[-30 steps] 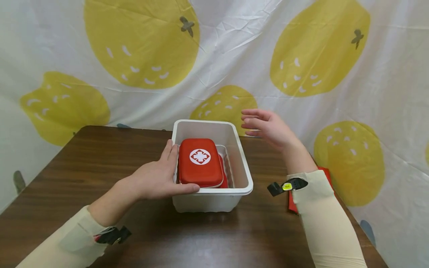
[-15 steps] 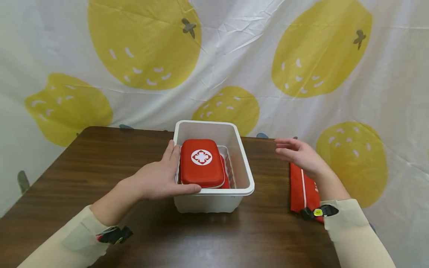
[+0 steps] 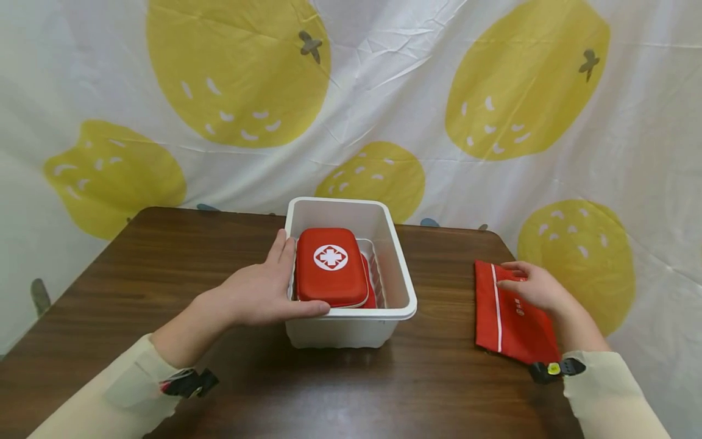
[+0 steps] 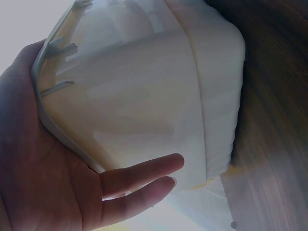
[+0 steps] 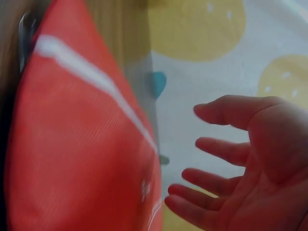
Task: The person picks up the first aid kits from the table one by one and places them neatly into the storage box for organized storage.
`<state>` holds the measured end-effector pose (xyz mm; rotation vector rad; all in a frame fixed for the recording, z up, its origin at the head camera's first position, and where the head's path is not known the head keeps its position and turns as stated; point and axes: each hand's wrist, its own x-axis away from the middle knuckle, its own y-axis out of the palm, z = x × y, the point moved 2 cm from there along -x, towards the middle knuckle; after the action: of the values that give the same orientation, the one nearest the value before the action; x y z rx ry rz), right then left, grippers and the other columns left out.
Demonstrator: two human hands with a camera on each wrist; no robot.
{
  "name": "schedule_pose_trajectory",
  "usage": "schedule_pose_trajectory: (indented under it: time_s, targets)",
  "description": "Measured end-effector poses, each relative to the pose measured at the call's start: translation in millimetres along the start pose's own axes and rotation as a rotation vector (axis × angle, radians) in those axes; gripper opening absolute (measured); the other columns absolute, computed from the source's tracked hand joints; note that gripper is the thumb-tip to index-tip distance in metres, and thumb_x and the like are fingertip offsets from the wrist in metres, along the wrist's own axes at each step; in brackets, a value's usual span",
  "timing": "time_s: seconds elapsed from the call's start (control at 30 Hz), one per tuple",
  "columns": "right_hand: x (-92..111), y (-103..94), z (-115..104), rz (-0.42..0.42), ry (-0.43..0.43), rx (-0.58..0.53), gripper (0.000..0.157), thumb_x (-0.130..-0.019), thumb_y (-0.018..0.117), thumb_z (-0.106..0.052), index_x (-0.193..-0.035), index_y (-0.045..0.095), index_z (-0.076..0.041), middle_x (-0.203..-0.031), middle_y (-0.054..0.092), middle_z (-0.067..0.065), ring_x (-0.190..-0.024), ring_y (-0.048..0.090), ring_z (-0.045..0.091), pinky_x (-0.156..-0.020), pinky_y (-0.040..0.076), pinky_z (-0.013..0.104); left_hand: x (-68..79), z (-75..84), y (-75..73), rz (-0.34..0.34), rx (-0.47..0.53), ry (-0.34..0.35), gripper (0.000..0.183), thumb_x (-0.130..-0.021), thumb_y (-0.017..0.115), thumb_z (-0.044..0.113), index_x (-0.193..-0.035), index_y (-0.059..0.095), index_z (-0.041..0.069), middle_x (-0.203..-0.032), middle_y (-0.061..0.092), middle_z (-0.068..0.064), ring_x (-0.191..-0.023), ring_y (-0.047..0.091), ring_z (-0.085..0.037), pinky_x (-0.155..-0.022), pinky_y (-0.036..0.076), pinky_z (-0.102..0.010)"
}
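Observation:
A white plastic bin point(image 3: 407, 280) stands on the table with a red first-aid case point(image 3: 331, 285) inside, its white cross facing up. Beneath the case, something flat and red point(image 3: 371, 299) peeks out. My left hand point(image 3: 253, 294) rests on the bin's left near corner, thumb along the front rim; two extended fingers point(image 4: 139, 173) show beside the outer wall in the left wrist view. At the right lies a flat red pouch point(image 3: 510, 329) with a white stripe. My right hand point(image 3: 540, 289) hovers over its far part, fingers spread and loosely bent, apart from it in the right wrist view.
The dark wooden table point(image 3: 219, 378) ends at the back against a white curtain point(image 3: 384, 91) printed with yellow lemons. The red pouch lies near the table's right edge. Watch-like straps point(image 3: 189, 384) are worn on both wrists.
My right hand has moved from beside the bin's far right rim to the right and down, over the red pouch. The left hand has stayed on the bin.

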<state>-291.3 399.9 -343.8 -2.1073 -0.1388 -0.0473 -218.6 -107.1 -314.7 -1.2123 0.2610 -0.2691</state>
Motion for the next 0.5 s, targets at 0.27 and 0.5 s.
schedule_pose_trajectory:
  time_s: [0.27, 0.5]
  targets:
    - [5.3, -2.9, 31.1, -0.020, -0.002, 0.127, 0.073, -0.082, 0.064, -0.037, -0.135, 0.034, 0.001, -0.126, 0.040, 0.035, -0.108, 0.041, 0.046, -0.085, 0.036, 0.055, 0.1, 0.5, -0.4, 0.007, -0.013, 0.000, 0.127, -0.054, 0.035, 0.092, -0.147, -0.002, 0.014, -0.151, -0.009, -0.008, -0.072, 0.060, -0.015, -0.062, 0.046, -0.029]
    - [13.4, -5.3, 46.9, -0.076, 0.041, 0.150, 0.079, -0.077, 0.070, -0.035, -0.136, 0.033, 0.003, -0.121, 0.042, 0.036, -0.103, 0.043, 0.044, -0.081, 0.039, 0.050, 0.1, 0.3, -0.8, 0.005, -0.016, -0.005, 0.128, -0.053, 0.035, 0.093, -0.147, -0.003, 0.014, -0.151, -0.010, -0.007, -0.076, 0.060, -0.016, -0.062, 0.046, -0.028]
